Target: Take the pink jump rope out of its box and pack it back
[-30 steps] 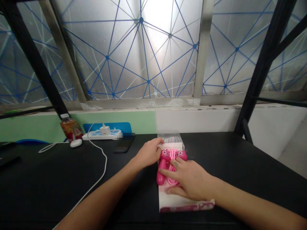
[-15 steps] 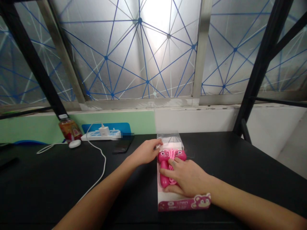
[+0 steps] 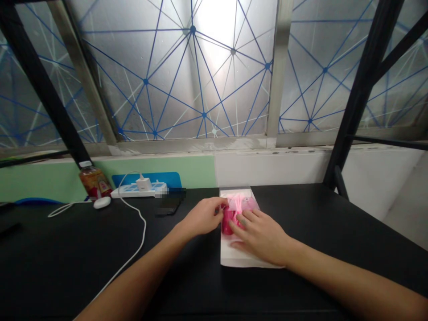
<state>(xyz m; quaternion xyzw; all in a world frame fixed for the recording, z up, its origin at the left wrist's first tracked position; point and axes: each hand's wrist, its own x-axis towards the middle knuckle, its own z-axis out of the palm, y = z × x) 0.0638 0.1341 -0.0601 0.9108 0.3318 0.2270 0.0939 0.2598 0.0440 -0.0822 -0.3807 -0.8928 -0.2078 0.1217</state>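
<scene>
A pink jump rope (image 3: pixel 228 224) lies in its flat package, its cord bundled between the handles. Pale, see-through material covers the upper part of the handles. The white lower part of the package (image 3: pixel 240 260) rests on the black desk. At the package's upper left edge, my left hand (image 3: pixel 207 216) has its fingers curled in and seems to pinch that edge; the fingertips are partly hidden. My right hand (image 3: pixel 264 232) lies over the right side of the rope, fingers spread and slightly blurred, covering the right handle's lower part.
A phone (image 3: pixel 169 204) lies left of my hands. Behind it are a white power strip (image 3: pixel 125 191) with a charger (image 3: pixel 143 183) and a trailing white cable (image 3: pixel 144 227). A drink bottle (image 3: pixel 95 180) and white earbud case (image 3: pixel 102 203) stand farther left. Black frame posts (image 3: pixel 349 107) flank the desk.
The pink printed strip with the bear figure at the package's bottom is no longer visible; that end is now plain white and higher up. Pale material now covers the handle tops. My right hand has shifted slightly up.
</scene>
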